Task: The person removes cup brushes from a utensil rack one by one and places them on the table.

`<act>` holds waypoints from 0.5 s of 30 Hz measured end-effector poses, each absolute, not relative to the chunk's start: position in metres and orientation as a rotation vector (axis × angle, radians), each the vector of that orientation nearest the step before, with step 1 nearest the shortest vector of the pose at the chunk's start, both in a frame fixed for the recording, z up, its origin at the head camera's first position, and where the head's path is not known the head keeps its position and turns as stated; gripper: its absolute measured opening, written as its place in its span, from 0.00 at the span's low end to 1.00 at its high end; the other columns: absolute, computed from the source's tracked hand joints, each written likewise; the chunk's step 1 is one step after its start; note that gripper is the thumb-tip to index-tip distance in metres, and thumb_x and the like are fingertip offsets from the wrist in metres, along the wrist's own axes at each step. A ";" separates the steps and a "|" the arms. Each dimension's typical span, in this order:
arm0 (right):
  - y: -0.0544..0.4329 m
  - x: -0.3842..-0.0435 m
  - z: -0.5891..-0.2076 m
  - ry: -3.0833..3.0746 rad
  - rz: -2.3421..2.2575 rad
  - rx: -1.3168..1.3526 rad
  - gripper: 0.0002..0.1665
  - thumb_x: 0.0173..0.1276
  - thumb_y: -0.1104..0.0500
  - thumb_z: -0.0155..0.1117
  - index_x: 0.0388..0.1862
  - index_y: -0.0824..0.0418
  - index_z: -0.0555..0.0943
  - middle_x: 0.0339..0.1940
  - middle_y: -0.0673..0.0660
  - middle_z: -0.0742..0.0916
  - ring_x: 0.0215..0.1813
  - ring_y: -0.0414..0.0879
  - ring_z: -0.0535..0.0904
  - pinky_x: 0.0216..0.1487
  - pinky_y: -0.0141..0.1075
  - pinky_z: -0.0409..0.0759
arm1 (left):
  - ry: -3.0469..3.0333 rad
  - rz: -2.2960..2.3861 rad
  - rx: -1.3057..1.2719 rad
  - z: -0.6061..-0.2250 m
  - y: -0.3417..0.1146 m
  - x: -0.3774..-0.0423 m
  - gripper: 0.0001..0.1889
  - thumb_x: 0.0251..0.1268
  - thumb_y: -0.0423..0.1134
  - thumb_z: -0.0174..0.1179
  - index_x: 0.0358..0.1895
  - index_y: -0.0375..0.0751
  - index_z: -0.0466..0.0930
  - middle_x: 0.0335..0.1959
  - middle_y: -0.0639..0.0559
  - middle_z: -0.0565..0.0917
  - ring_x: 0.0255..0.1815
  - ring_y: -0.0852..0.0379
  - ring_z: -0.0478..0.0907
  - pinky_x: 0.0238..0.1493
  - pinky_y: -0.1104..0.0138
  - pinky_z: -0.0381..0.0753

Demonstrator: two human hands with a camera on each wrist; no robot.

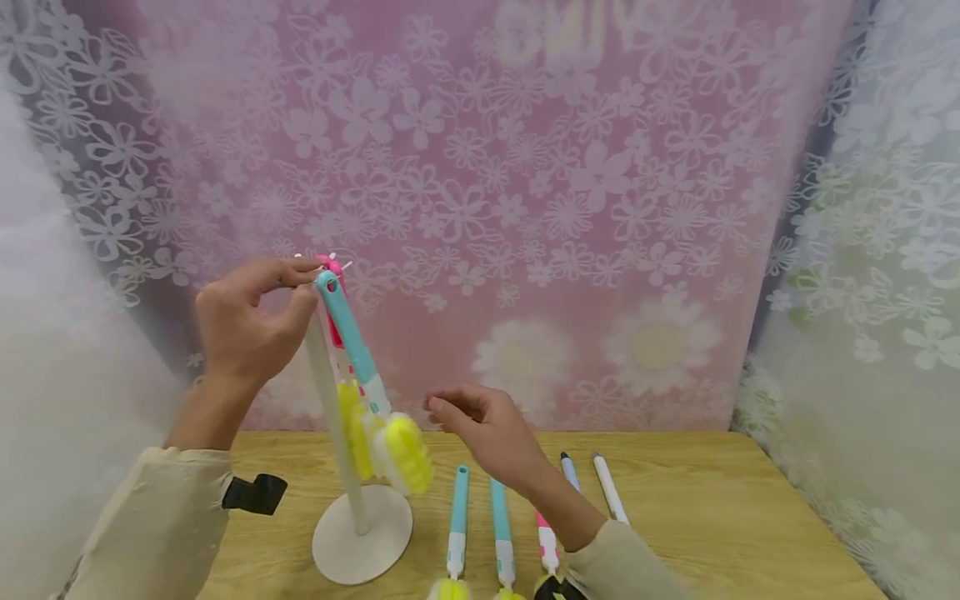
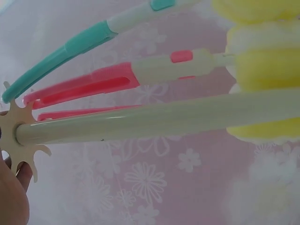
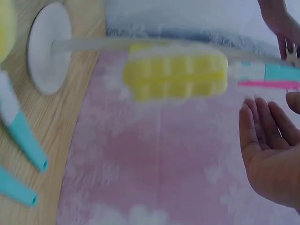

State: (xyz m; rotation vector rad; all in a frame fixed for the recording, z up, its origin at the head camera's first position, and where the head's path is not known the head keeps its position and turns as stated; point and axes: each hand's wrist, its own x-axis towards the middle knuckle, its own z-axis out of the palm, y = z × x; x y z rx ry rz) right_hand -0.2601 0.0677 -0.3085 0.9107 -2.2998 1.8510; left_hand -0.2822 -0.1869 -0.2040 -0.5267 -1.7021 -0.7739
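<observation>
My left hand [image 1: 251, 325] pinches the top of a white stand [image 1: 335, 421] with a round base. In the left wrist view, fingers lie at the edge of its hooked top disc [image 2: 8, 129]. A sponge brush with a teal handle [image 1: 351, 337] hangs tilted from a hook, its yellow-and-white sponge head [image 1: 407, 454] downward. Beside it hang two pink-handled brushes [image 2: 89, 86], partly hidden behind the teal one and the pole. To the right of the sponge heads, my right hand [image 1: 491, 433] is in the air with fingers loosely bent and nothing in them.
On the wooden table [image 1: 697, 517] lie two teal-handled brushes [image 1: 458, 521], a pink-handled brush [image 1: 548, 542] partly behind the right forearm, a blue-handled item [image 1: 569, 471] and a white-handled item [image 1: 610, 487]. A flowered curtain [image 1: 517, 208] hangs behind.
</observation>
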 end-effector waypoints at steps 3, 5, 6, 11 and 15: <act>0.040 -0.262 -0.302 -2.242 1.772 0.900 0.21 0.70 0.48 0.58 0.57 0.55 0.79 0.50 0.49 0.84 0.49 0.42 0.79 0.51 0.36 0.77 | -1.704 -0.756 -0.534 -0.205 -0.186 -0.282 0.11 0.53 0.36 0.55 0.29 0.37 0.87 0.36 0.51 0.88 0.39 0.51 0.85 0.41 0.80 0.71; 0.025 -0.264 -0.297 -2.221 1.700 0.856 0.24 0.67 0.46 0.61 0.58 0.55 0.79 0.50 0.48 0.84 0.48 0.41 0.79 0.51 0.36 0.77 | -1.699 -0.741 -0.549 -0.204 -0.186 -0.283 0.11 0.53 0.37 0.54 0.29 0.37 0.87 0.36 0.52 0.88 0.39 0.52 0.85 0.43 0.78 0.72; 0.018 -0.264 -0.295 -2.211 1.677 0.832 0.25 0.66 0.45 0.62 0.59 0.55 0.79 0.49 0.47 0.84 0.48 0.41 0.79 0.51 0.36 0.77 | -1.690 -0.743 -0.555 -0.204 -0.185 -0.284 0.11 0.53 0.37 0.54 0.29 0.37 0.87 0.36 0.53 0.88 0.39 0.53 0.85 0.43 0.78 0.73; -0.005 -0.269 -0.289 -2.214 1.605 0.726 0.28 0.60 0.40 0.66 0.57 0.50 0.80 0.44 0.42 0.84 0.44 0.38 0.79 0.44 0.36 0.78 | -1.658 -0.746 -0.579 -0.203 -0.185 -0.287 0.12 0.53 0.38 0.53 0.27 0.37 0.87 0.35 0.53 0.88 0.38 0.53 0.85 0.43 0.75 0.75; -0.015 -0.272 -0.290 -2.191 1.633 0.706 0.23 0.61 0.44 0.67 0.53 0.50 0.83 0.36 0.42 0.84 0.39 0.39 0.80 0.38 0.35 0.78 | -1.675 -0.739 -0.564 -0.204 -0.186 -0.286 0.12 0.53 0.38 0.54 0.28 0.38 0.87 0.35 0.53 0.88 0.38 0.53 0.85 0.42 0.70 0.77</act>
